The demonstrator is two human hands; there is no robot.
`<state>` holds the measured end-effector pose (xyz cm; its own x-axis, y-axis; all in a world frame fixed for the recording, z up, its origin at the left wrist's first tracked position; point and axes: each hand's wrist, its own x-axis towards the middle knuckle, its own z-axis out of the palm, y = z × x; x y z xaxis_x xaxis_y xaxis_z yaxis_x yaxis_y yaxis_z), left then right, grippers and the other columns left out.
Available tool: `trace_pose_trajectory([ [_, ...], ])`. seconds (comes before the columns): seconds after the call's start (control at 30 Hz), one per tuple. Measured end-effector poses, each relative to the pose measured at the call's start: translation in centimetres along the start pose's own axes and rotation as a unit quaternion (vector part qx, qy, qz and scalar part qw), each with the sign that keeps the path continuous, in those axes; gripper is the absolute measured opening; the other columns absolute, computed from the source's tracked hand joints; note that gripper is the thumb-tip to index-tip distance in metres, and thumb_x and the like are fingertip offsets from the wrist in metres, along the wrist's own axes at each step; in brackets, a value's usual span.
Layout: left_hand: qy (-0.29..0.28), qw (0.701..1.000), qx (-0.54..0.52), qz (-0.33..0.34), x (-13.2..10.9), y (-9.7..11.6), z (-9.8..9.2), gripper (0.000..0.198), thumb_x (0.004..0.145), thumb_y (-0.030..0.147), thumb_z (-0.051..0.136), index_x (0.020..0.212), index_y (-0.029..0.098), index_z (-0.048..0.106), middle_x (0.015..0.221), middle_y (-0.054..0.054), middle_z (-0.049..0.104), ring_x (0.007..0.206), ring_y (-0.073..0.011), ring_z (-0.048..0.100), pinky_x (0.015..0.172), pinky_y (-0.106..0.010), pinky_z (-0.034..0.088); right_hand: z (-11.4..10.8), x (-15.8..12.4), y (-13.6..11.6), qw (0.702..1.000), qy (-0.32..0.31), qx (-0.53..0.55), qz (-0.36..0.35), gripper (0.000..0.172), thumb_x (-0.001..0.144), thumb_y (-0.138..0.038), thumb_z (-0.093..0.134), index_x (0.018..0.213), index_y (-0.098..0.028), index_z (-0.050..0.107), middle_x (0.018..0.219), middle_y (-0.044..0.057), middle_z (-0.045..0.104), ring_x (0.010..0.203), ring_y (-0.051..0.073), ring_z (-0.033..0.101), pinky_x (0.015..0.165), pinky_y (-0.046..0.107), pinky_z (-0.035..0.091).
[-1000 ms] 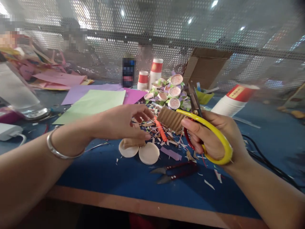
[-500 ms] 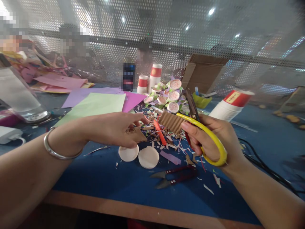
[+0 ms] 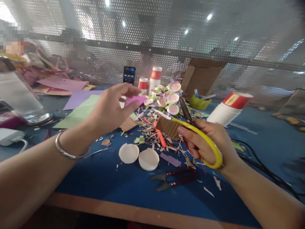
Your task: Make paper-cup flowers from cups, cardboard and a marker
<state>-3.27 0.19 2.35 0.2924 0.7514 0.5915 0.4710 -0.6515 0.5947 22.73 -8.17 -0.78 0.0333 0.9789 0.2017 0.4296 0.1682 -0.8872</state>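
My right hand (image 3: 212, 143) is closed round the yellow handle of a pair of scissors (image 3: 205, 140), whose dark blades point up and away. A brown corrugated cardboard piece (image 3: 168, 126) sits against the blades at my fingertips. My left hand (image 3: 111, 108) is raised over the blue table (image 3: 100, 175), its fingers stretched toward the back. A smaller corrugated cardboard piece (image 3: 128, 123) sticks out from under its palm, seemingly pinned there by the hidden thumb. Two white paper discs (image 3: 128, 153) lie below, among paper scraps (image 3: 152, 133).
Red-handled thread snips (image 3: 175, 178) lie near the table's front edge. Behind the scraps are decorated cup bottoms (image 3: 172, 95), red-and-white paper cups (image 3: 154, 76), a tipped cup stack (image 3: 227, 109), a phone (image 3: 129, 75), coloured paper sheets (image 3: 81, 109) and a cardboard box (image 3: 202, 74). A black cable (image 3: 262, 165) runs on the right.
My left hand has lifted from beside the white discs and swung up and left, taking the small cardboard piece with it. My right hand with the scissors has barely moved.
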Motion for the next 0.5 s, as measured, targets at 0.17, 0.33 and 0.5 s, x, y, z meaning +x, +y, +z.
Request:
trace_pose_trajectory([
  [0.17,-0.174,0.953,-0.238,-0.065,-1.7,1.2,2.9,0.048,0.087,0.034,0.074,0.128,0.018,0.058,0.114,-0.008,0.070,0.102,-0.0197,0.066,0.081,-0.031,0.053,0.4,0.0,0.5,0.999,-0.043,0.012,0.014,0.039,0.083,-0.054,0.074,0.073,-0.021,0.055,0.038,-0.009,0.048,0.027,0.007,0.042,0.031,0.018,0.036],
  [0.33,-0.255,0.903,-0.316,-0.141,-2.4,1.5,4.2,0.043,0.079,0.020,0.077,0.120,0.018,0.061,0.086,-0.001,0.067,0.076,-0.0142,0.067,0.068,-0.027,0.052,0.9,-0.2,0.4,0.997,-0.057,0.034,0.026,0.040,0.081,-0.057,0.075,0.076,-0.020,0.059,0.039,-0.009,0.048,0.026,0.008,0.042,0.028,0.018,0.035],
  [0.5,-0.245,0.868,-0.363,-0.233,-1.8,2.1,2.6,0.013,0.082,0.014,0.069,0.096,0.013,0.068,0.085,-0.004,0.070,0.074,-0.0122,0.066,0.064,-0.023,0.052,0.6,-0.2,0.2,0.998,-0.010,0.060,0.030,0.049,0.076,-0.064,0.077,0.070,-0.021,0.055,0.043,-0.009,0.047,0.027,0.007,0.042,0.027,0.018,0.035],
])
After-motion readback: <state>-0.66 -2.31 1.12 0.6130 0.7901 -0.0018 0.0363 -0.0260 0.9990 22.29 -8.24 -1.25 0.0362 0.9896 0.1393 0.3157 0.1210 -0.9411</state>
